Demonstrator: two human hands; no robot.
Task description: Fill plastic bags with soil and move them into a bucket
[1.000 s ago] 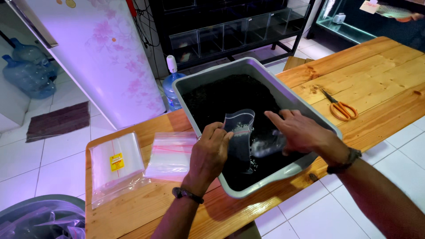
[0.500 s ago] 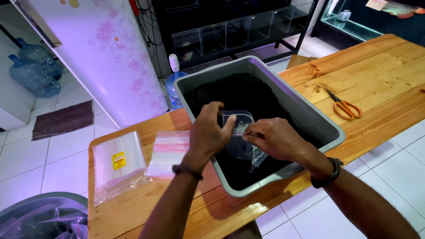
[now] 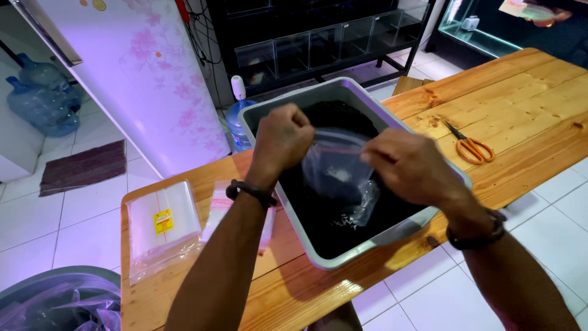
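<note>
Bag [image 3: 340, 178] hung over the tub [image 3: 429, 217] below, left hand [image 3: 283, 136] and right hand [image 3: 409, 165] each pinching its mouth, so drips fell back into the water.

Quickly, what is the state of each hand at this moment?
Left hand: closed on the top edge of the clear plastic zip bag.
Right hand: closed on the same bag's top edge.

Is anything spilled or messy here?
A small wet patch shines on the wooden table by the grey plastic tub, below the dripping clear plastic bag both hands hold.
</note>
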